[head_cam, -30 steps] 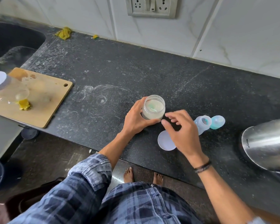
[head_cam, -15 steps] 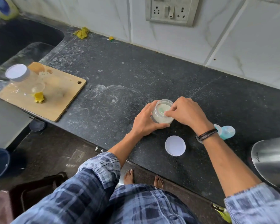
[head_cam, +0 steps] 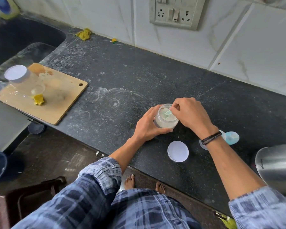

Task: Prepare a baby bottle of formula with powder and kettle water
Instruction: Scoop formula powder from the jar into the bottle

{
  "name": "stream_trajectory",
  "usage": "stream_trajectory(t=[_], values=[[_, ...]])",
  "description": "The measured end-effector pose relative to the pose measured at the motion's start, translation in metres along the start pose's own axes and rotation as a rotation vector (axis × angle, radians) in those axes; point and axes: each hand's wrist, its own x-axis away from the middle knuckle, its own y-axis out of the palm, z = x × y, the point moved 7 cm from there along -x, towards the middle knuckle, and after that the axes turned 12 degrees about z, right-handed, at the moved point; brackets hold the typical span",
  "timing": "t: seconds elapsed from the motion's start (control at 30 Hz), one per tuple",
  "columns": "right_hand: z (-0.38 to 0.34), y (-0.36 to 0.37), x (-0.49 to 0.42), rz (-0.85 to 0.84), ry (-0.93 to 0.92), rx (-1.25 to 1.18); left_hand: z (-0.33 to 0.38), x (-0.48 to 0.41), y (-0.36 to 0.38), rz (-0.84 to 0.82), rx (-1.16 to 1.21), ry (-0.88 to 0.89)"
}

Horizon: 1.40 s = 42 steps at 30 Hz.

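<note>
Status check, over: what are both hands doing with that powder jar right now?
Left hand grips the open powder jar. Right hand pinches the green scoop inside it. Lid off, lying on the counter; nothing blocks.

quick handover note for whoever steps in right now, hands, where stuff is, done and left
Left hand: grips the powder jar, which stands on the counter.
Right hand: pinches the green scoop inside the jar's mouth.
Jar lid: off, lying flat on the counter near the front edge.
Bottle parts, teal and clear: on the counter behind the right wrist, partly hidden.
Kettle: at the right edge of view.
Done: jar opened, scoop in hand.
Left: scoop powder into the bottle, add kettle water, close it and mix.
</note>
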Motion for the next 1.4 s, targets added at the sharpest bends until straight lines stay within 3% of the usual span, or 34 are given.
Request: stream_trajectory(t=[0.37, 0.67, 1.0, 1.4], values=[[0.000, -0.003, 0.006, 0.083, -0.069, -0.118, 0.001, 0.000, -0.001, 0.000, 0.007, 0.000], [0.000, -0.024, 0.019, 0.121, -0.183, -0.028, 0.002, 0.001, -0.001, 0.005, 0.012, 0.004], [0.005, -0.026, 0.019, 0.128, -0.146, -0.067, -0.002, 0.001, 0.002, -0.007, 0.006, -0.007], [-0.002, -0.033, 0.023, 0.190, -0.237, -0.055, -0.001, 0.000, 0.001, -0.002, 0.013, -0.001]])
